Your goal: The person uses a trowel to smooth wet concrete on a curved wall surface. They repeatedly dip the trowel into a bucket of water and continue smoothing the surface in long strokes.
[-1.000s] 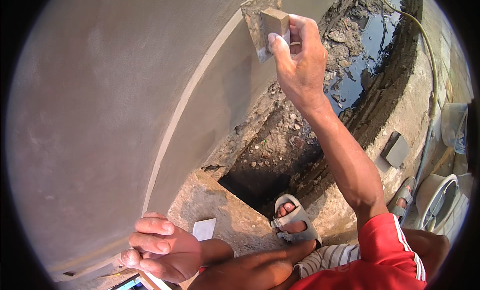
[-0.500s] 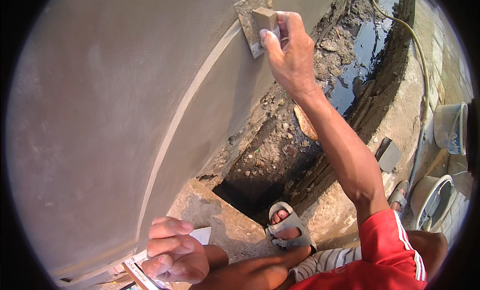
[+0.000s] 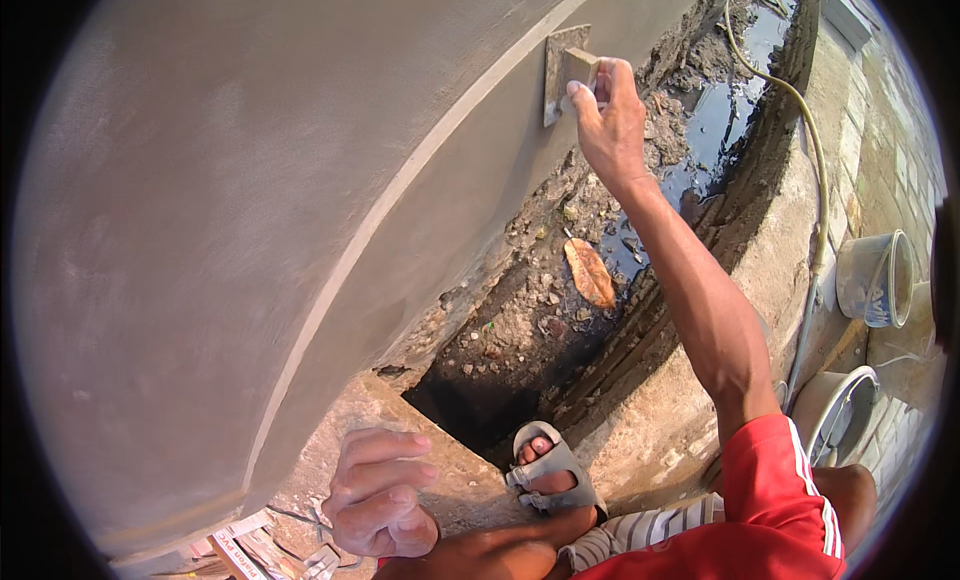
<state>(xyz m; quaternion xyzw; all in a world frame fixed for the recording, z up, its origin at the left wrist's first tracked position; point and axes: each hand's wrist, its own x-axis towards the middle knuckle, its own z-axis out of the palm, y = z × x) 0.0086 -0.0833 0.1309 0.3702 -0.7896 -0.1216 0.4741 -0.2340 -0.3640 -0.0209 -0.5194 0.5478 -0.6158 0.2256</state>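
My right hand (image 3: 612,120) stretches far forward, its fingers and thumb closed round the wooden block handle of a plastering float (image 3: 553,78). The float's thin, stained plate rests against the grey plastered wall (image 3: 200,230), just below a pale raised strip (image 3: 355,245) that curves along it. Low in the view, my left hand (image 3: 380,495) hangs near the foot of the wall. Its fingers are loosely bent and apart, and nothing shows in them.
A ditch with dark water (image 3: 715,130) and rubble runs below the wall; a dry brown leaf (image 3: 590,273) lies there. My sandalled foot (image 3: 550,470) stands at its edge. On the right are a hose (image 3: 815,130), a clear bucket (image 3: 868,280) and a pale bucket (image 3: 815,410).
The float in my right hand has come off the pale strip onto the wall below it. My left hand has shifted right, and the whole view has turned slightly.
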